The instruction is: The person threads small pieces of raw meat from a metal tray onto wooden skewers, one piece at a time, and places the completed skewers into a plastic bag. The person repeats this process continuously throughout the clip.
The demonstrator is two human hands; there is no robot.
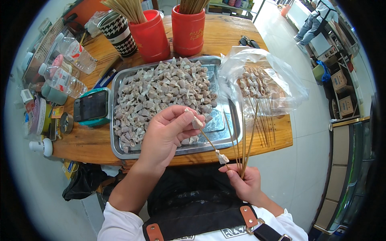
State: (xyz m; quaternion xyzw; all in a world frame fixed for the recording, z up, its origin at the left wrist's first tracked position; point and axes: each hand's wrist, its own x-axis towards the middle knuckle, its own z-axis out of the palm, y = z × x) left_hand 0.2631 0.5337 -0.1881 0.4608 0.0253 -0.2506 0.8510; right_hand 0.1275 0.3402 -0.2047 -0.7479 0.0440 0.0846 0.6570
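My left hand (169, 129) pinches a piece of greyish meat (197, 123) at the upper end of a thin bamboo skewer (208, 140). Lower on the same skewer sits a second pale piece (222, 158), just above the fingers of my right hand (244, 180). That hand grips the skewer's lower end along with several bare bamboo skewers (243, 144) that fan upward. Behind my left hand, a steel tray (218, 132) holds a large heap of small meat pieces (162, 87). Right of the tray, loaded skewers (253, 82) lie on a clear plastic bag (283, 81).
Two red tubs (188, 33) of skewers and a houndstooth cup (119, 34) stand behind the tray. Left are a phone (92, 105), plastic bottles (64, 79) and a round tin (66, 123). Keys (249, 41) lie at the wooden table's (235, 30) far right. A person (319, 22) stands beyond.
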